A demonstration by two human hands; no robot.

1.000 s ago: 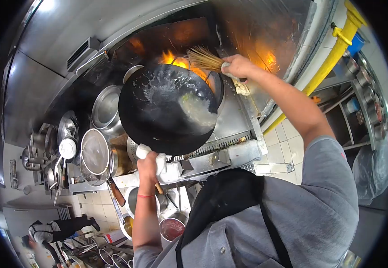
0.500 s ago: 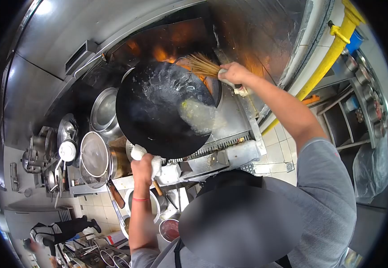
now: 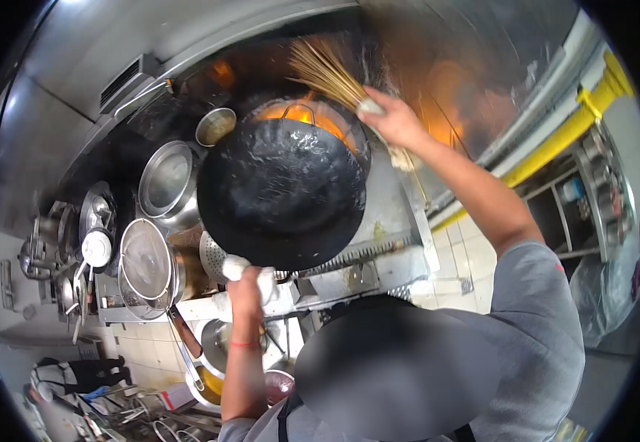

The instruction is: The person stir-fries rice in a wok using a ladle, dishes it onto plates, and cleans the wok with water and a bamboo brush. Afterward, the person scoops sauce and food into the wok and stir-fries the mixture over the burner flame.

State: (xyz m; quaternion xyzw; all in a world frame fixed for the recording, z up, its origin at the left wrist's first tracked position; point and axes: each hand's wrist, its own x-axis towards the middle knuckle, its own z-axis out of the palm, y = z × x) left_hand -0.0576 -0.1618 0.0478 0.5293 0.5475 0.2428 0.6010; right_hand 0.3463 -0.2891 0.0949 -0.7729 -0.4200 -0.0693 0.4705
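Note:
The large black wok [image 3: 279, 199] sits over the burner, its inside wet and shiny. My left hand [image 3: 245, 291] is closed round a white cloth [image 3: 264, 283] at the wok's near-left rim; the cloth hides whatever part of the rim is beneath it. Beyond the wok's far right side, my right hand [image 3: 397, 121] grips a bamboo wok brush [image 3: 327, 74] by its pale wrapped end. The brush's bristles point up and left, apart from the wok.
Orange flame [image 3: 301, 116] burns behind the wok. To its left stand a metal basin [image 3: 166, 179], a mesh strainer [image 3: 145, 259] and a small metal bowl [image 3: 216, 127]. A yellow pipe [image 3: 555, 140] runs along the right. Another person [image 3: 77, 376] is at lower left.
The splash of water over the wok's right side is gone. My right hand has lifted the brush up, away from the wok. The wok has tipped back, uncovering the small bowl behind it.

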